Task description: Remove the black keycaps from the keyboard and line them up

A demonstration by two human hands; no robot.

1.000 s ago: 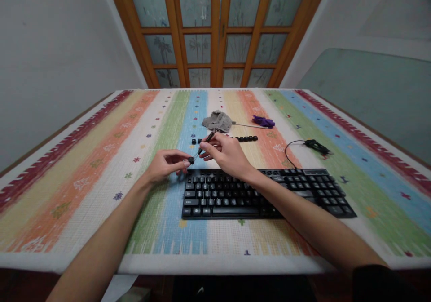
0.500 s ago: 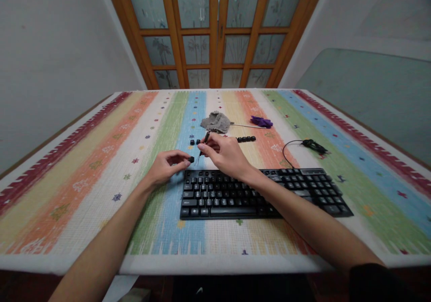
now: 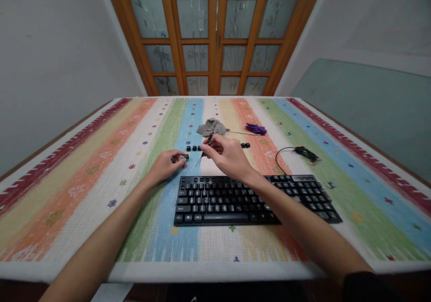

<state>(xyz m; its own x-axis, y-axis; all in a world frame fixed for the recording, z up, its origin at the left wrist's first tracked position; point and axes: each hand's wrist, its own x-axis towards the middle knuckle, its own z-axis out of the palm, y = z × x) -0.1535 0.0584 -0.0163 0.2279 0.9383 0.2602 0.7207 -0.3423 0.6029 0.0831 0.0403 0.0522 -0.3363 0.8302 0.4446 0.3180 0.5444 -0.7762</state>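
Note:
A black keycap (image 3: 186, 157) is pinched between the thumb and index finger of my left hand (image 3: 167, 164), low over the blue stripe of the cloth. My right hand (image 3: 230, 156) is closed on a slim dark keycap puller (image 3: 203, 153), its thin wire ends pointing down and left, with nothing visible caught in them. Both hands are just beyond the upper edge of a black keyboard (image 3: 215, 217), and my right forearm crosses over its middle. Several loose keycaps (image 3: 194, 148) stand in a row behind my hands, partly hidden by the right one.
Farther back lie a crumpled grey cloth (image 3: 211, 126), a thin metal rod (image 3: 243, 133) and a purple cloth (image 3: 256, 128). A bundled cable (image 3: 305, 153) runs from the keyboard at the right. A striped tablecloth (image 3: 81, 171) covers the table.
My left hand has moved the keycap away from the puller's wires, toward the left end of the keycap row. The right hand still holds the puller. The camera view has shifted slightly.

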